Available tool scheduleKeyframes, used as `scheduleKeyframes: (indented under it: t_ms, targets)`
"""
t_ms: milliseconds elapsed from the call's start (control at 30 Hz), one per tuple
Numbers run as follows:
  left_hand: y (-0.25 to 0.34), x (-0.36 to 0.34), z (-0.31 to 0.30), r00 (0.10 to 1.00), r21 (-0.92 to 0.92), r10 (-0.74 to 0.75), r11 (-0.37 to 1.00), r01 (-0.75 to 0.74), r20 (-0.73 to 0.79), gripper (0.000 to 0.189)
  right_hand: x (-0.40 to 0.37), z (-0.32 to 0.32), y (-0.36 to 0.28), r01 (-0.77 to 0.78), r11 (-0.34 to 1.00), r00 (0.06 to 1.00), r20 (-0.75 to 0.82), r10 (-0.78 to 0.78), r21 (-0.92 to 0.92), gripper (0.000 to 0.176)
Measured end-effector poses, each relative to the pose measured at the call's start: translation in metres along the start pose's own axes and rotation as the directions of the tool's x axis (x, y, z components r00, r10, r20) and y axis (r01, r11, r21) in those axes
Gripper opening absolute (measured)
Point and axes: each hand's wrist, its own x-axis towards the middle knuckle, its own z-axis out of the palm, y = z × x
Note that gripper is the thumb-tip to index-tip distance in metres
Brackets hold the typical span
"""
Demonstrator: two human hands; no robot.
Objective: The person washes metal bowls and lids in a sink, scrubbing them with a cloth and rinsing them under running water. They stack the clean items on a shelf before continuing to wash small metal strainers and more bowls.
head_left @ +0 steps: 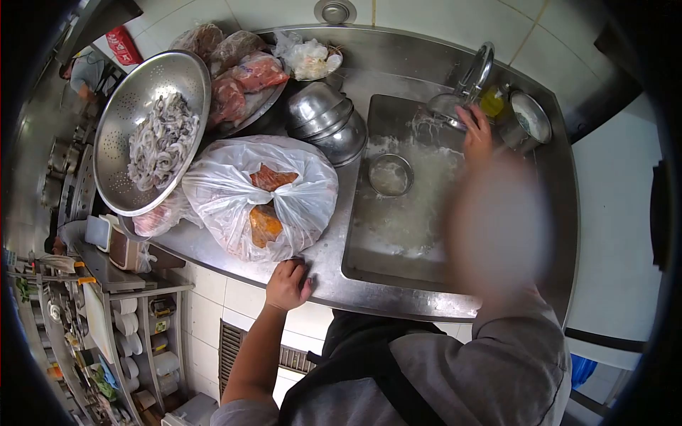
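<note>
My right hand (477, 135) is raised at the faucet (484, 65), its fingers against a metal bowl (446, 108) that is tilted under the spout. Below it, the steel sink (362, 241) holds cloudy water and a small round metal container (391, 175). My left hand (288, 284) rests with curled fingers on the counter's front edge, just below a knotted clear plastic bag (305, 206); whether it holds anything is hidden. A grey blur covers part of my right arm.
A colander (106, 142) of cut squid stands at the left. Behind are bagged meat (259, 71) and stacked metal bowls (316, 110). A yellow bottle (491, 101) and metal pot (527, 121) stand right of the faucet. Another person (87, 74) is at the far left.
</note>
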Motion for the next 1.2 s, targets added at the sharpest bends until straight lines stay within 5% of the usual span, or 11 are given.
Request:
scheduleKeyframes:
  t_ms: [167,333,467,533,600,667,733,800,1000,1100,1200]
  targets:
    - [0.000,0.000,-0.001,1.000,0.007,0.000,1.000,0.000,-0.001,0.026,-0.017,0.007,-0.025,-0.421,0.870,0.804,-0.338,0.488,0.256,0.048]
    - [0.001,0.000,-0.001,1.000,-0.001,-0.005,1.000,0.005,0.006,0.025,0.006,0.001,-0.056,-0.780,-0.056,0.088,0.198,0.976,0.623,0.048]
    - [0.001,0.001,-0.004,1.000,0.019,0.000,1.000,0.000,-0.003,0.026,0.033,0.001,-0.070,-0.704,-0.349,-0.116,0.384,0.916,0.618,0.052]
    - [0.001,0.000,-0.004,1.000,0.017,-0.009,1.000,0.009,-0.003,0.026,0.032,0.014,-0.065,-0.718,-0.342,-0.108,0.387,0.916,0.607,0.054]
    - [0.002,0.001,-0.005,1.000,0.009,-0.006,1.000,0.006,0.000,0.026,0.015,0.037,-0.044,-0.553,0.784,0.827,0.075,0.556,0.282,0.060]
    - [0.000,0.000,-0.005,1.000,0.002,-0.006,1.000,0.006,-0.003,0.025,0.034,0.053,-0.062,-0.234,0.966,0.967,-0.080,0.243,0.112,0.063]
    - [0.001,0.001,-0.005,1.000,-0.005,-0.001,1.000,0.001,-0.005,0.025,0.059,0.090,-0.076,-0.282,0.870,0.948,-0.022,0.317,0.405,0.062]
    - [0.003,0.002,-0.007,1.000,0.022,0.001,1.000,0.000,-0.011,0.025,0.091,0.082,-0.135,0.065,0.997,0.992,-0.109,-0.070,-0.053,0.058]
    - [0.001,0.001,-0.005,1.000,0.033,-0.004,0.999,0.004,-0.013,0.026,0.104,0.125,-0.194,0.448,0.893,0.879,0.167,-0.447,0.034,0.056]
    - [-0.001,0.000,-0.004,1.000,0.043,0.004,0.999,-0.003,-0.025,0.026,0.086,0.133,-0.196,0.440,0.870,0.866,0.150,-0.477,0.221,0.049]
    - [0.000,-0.002,-0.005,1.000,0.015,-0.014,1.000,0.014,-0.009,0.024,0.052,0.153,-0.167,-0.258,0.880,0.964,0.173,0.203,0.399,0.041]
